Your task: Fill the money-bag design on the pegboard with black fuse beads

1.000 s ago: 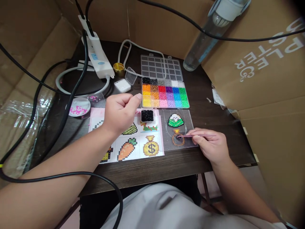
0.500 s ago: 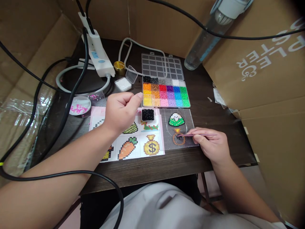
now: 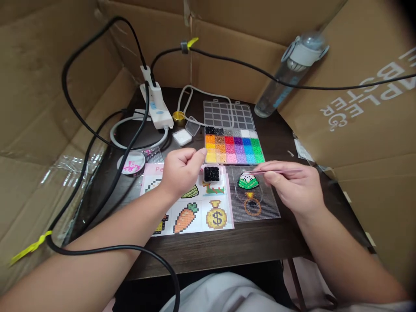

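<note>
In my right hand are thin pink tweezers, pinched, their tips above the top of a rice-ball bead figure in white, green and black. That figure sits on a clear pegboard. Below it is a money-bag outline in orange and brown beads, with some black ones inside. My left hand is closed, its thumb at the clear lid of a small bead box full of black beads. The box stands on a printed pattern sheet; my left hand covers part of the sheet.
Behind lies an open sorting case of coloured beads. A white bead box, a gold cup and a dish of pink beads stand left. A power strip, black cables, a water bottle and cardboard walls surround the table.
My right hand has lifted the tweezers from the money-bag outline up towards the rice-ball figure. The left hand keeps its place by the black beads. The view has tilted upward.
</note>
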Demonstrator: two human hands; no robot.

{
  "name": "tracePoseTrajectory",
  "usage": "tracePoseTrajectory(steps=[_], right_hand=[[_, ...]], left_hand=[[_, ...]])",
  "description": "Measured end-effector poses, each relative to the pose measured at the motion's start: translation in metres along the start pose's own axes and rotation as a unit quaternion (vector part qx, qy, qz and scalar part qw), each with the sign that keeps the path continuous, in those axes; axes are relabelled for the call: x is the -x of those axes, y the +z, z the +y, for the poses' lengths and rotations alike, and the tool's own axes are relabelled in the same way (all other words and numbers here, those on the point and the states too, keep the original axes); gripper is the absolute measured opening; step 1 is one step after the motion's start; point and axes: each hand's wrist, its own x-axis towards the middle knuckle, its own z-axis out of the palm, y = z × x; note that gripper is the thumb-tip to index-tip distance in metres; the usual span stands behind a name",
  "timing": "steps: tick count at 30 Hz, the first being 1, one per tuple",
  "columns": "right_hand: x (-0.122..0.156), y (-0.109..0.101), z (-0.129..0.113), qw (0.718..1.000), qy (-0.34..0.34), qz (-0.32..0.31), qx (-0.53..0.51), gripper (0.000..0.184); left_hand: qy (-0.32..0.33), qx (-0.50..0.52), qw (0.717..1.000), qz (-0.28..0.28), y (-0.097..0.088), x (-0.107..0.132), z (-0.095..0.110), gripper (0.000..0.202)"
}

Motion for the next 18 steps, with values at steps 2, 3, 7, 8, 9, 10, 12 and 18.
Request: tracePoseTrajectory(steps=[2, 3, 7, 8, 9, 10, 12, 18], right_hand=[[-0.015, 0.015, -0.005, 1.0, 0.012, -0.003, 0.019, 0.006], [-0.02, 0.022, -0.005, 0.999, 0.024, -0.004, 0.023, 0.007], [-0.024, 0.042, 0.002, 0.998, 0.047, -0.018, 0.032, 0.008], [-0.023, 0.045, 0.004, 0.998, 0.048, -0.025, 0.037, 0.008], [-0.022, 0.047, 0.006, 0.997, 0.05, -0.032, 0.041, 0.008], [-0.021, 0.048, 0.007, 0.997, 0.053, -0.036, 0.043, 0.008], [-0.021, 0.049, 0.009, 0.997, 0.059, -0.038, 0.044, 0.009], [-0.024, 0.051, 0.015, 0.997, 0.053, -0.041, 0.029, 0.01]], left_hand=[[0.001, -0.001, 1.0, -0.001, -0.001, 0.0, 0.0, 0.049], [0.003, 0.001, 1.0, -0.001, -0.001, 0.0, 0.0, 0.049], [0.0, 0.007, 1.0, -0.007, -0.001, 0.001, 0.0, 0.048], [-0.001, 0.008, 1.0, -0.008, -0.001, 0.001, 0.0, 0.048], [-0.001, 0.01, 1.0, -0.01, 0.0, 0.001, 0.0, 0.048], [-0.001, 0.011, 1.0, -0.01, 0.0, 0.001, 0.001, 0.047], [-0.002, 0.013, 1.0, -0.009, 0.0, 0.001, 0.001, 0.047], [-0.001, 0.013, 1.0, -0.009, 0.0, 0.002, 0.002, 0.047]])
